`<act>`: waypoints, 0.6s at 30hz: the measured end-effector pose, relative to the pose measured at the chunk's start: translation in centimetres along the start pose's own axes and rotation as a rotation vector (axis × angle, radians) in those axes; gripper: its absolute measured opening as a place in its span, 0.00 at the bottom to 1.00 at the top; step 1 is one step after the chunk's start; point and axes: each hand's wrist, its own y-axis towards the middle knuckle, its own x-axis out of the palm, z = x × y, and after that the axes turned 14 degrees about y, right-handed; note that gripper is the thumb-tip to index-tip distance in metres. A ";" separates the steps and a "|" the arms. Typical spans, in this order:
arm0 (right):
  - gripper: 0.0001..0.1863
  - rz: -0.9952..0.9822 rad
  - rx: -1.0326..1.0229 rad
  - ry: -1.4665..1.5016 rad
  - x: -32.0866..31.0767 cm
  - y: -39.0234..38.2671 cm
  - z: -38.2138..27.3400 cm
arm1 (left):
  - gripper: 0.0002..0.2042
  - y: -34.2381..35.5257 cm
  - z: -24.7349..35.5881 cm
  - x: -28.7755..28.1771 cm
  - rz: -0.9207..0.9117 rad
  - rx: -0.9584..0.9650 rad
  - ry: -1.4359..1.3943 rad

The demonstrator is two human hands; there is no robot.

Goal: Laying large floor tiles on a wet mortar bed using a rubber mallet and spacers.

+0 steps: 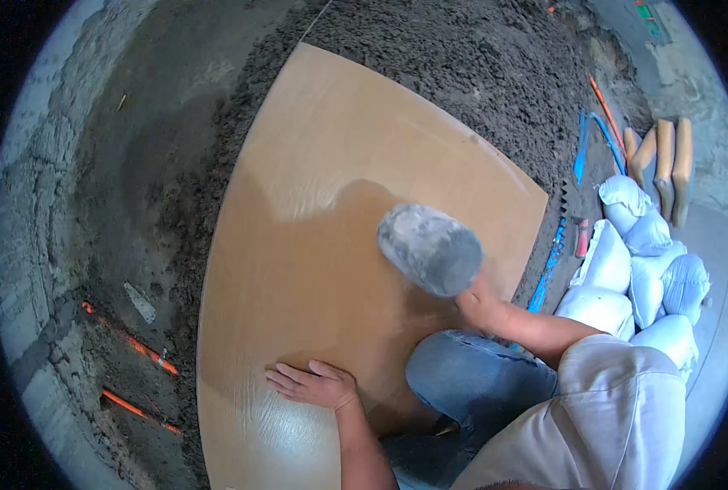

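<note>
A large glossy tan tile (298, 269) lies on a bed of rough grey mortar. My left hand (316, 385) rests flat on its near left part, palm down, with fingers spread and nothing held. A rubber mallet (429, 249) with a grey, whitish-smeared head appears above the tile's middle, and I cannot tell whether it touches the surface. My right hand (476, 302) is closed around the mallet's handle; the head hides the handle and most of the fingers. My bent knee in blue jeans (470, 367) is over the tile's near right part.
Loose damp mortar (462, 73) borders the tile's far side. Orange pipes (139, 347) and a pale flat scrap (140, 303) lie at the left. Along the right are blue tubing (580, 151), a red-handled tool (582, 238), stacked white bags (605, 261) and tan curved pieces (664, 163).
</note>
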 end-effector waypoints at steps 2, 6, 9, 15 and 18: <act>0.15 0.019 0.072 -0.063 -0.5 0.4 1.2 | 0.31 0.0 0.3 0.0 -0.012 -0.023 0.012; 0.21 0.135 0.351 0.328 0.4 4.9 -3.4 | 0.31 -0.2 -0.6 0.5 0.016 -0.008 0.019; 0.22 0.191 0.362 0.337 0.5 7.8 -4.6 | 0.30 -0.2 -0.6 0.6 0.044 -0.002 0.019; 0.23 0.242 0.367 0.417 -0.1 9.6 -4.5 | 0.29 -0.4 -0.4 0.4 0.061 0.010 0.015; 0.23 0.247 0.331 0.355 -0.6 10.3 -3.9 | 0.29 -0.4 -0.3 0.1 0.031 0.009 0.029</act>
